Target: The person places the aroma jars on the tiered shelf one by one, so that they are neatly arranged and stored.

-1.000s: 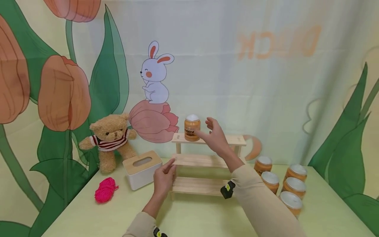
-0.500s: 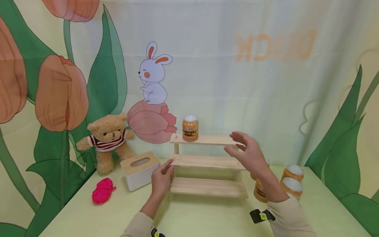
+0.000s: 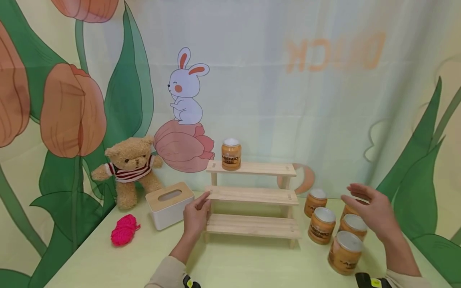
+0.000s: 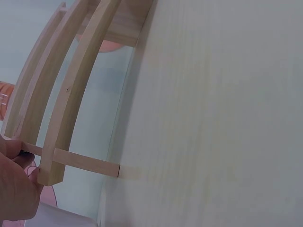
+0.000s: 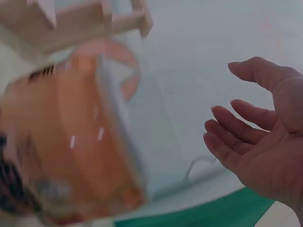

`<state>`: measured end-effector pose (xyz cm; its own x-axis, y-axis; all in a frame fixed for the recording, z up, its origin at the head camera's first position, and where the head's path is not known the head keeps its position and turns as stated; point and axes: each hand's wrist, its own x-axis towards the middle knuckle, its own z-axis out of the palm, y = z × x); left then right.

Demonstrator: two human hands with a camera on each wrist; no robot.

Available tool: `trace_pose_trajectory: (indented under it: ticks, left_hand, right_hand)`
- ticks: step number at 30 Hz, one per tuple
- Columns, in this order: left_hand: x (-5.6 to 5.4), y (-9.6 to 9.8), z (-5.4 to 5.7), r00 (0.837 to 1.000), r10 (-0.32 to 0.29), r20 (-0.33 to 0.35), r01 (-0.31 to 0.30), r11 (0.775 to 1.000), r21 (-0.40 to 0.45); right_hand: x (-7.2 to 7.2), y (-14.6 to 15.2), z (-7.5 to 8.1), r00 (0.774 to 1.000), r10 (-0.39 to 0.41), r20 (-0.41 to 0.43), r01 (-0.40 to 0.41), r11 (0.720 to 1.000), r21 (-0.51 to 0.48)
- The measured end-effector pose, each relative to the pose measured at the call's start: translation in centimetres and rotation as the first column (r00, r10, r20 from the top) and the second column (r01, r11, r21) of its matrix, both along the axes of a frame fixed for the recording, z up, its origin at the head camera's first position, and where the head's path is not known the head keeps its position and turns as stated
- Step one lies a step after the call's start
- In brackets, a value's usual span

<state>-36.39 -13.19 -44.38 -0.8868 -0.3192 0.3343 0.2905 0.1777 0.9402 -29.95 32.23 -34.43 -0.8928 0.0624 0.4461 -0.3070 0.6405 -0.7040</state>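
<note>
A three-tier wooden shelf (image 3: 252,195) stands on the table, with one orange jar (image 3: 231,155) with a white lid upright at the left of its top tier. My left hand (image 3: 196,215) pinches the shelf's left end at the middle tier; in the left wrist view the fingers (image 4: 19,156) curl at the frame. Over the group of jars on the right, my right hand (image 3: 378,210) hovers with nothing in it, fingers loosely spread and thumb apart. Part of the back-right jar (image 3: 350,211) is hidden behind it. A blurred jar (image 5: 71,142) looms large in the right wrist view.
Several jars stand right of the shelf, the nearest jar (image 3: 345,253) at the front. To the left are a tissue box (image 3: 169,208), pink yarn (image 3: 124,230) and a teddy bear (image 3: 130,172). A printed curtain (image 3: 270,88) hangs behind.
My right hand has moved from beside the jar on the top tier rightward and down, over the group of jars. The left hand stays on the shelf's end.
</note>
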Motion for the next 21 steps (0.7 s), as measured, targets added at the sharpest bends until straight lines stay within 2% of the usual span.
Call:
trace_pose_trajectory:
  ticks: [4, 8, 11, 16, 21]
  left_hand:
    - [-0.2, -0.1, 0.1, 1.000, -0.003, -0.010, 0.003, 1.000, 0.006]
    - [0.0, -0.1, 0.2, 1.000, -0.007, -0.006, 0.007, 1.000, 0.020]
    - [0.1, 0.0, 0.2, 1.000, -0.006, 0.003, 0.006, 1.000, 0.016]
    - [0.3, 0.0, 0.2, 1.000, -0.009, 0.006, 0.009, 1.000, 0.012]
    - [0.3, 0.1, 0.2, 1.000, -0.009, 0.008, 0.009, 1.000, 0.021]
  right_hand:
    - [-0.8, 2.7, -1.6, 0.995, -0.067, 0.072, 0.066, 0.998, 0.007]
    - [-1.3, 4.2, -3.0, 0.980, -0.100, 0.170, 0.101, 0.995, 0.006]
    - [-1.4, 4.9, -3.7, 0.974, -0.117, 0.192, 0.117, 0.993, 0.009]
    - [-1.4, 5.9, -4.5, 0.975, -0.061, 0.215, 0.047, 0.997, 0.069]
    - [-1.0, 6.3, -4.6, 0.953, 0.020, 0.303, -0.062, 0.990, 0.127]
